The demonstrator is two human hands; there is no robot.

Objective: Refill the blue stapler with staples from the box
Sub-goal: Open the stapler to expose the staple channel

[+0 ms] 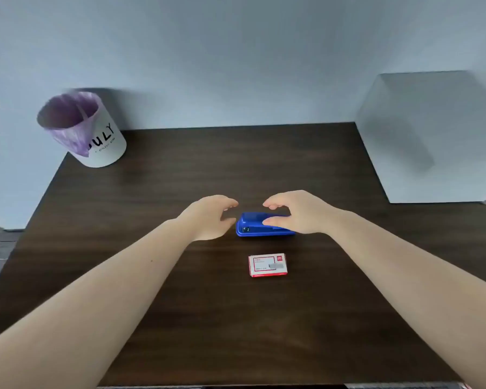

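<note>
A blue stapler lies closed on the dark wooden table, its long side across my view. My right hand hovers over its right half with fingers spread, the thumb at its top; whether it touches is unclear. My left hand is just left of the stapler, fingers apart, holding nothing. A small red and white staple box lies flat and closed on the table, nearer to me than the stapler.
A white bin lined with a purple bag stands past the table's far left corner. A grey block-shaped object sits at the right beside the table. A pale wall runs behind.
</note>
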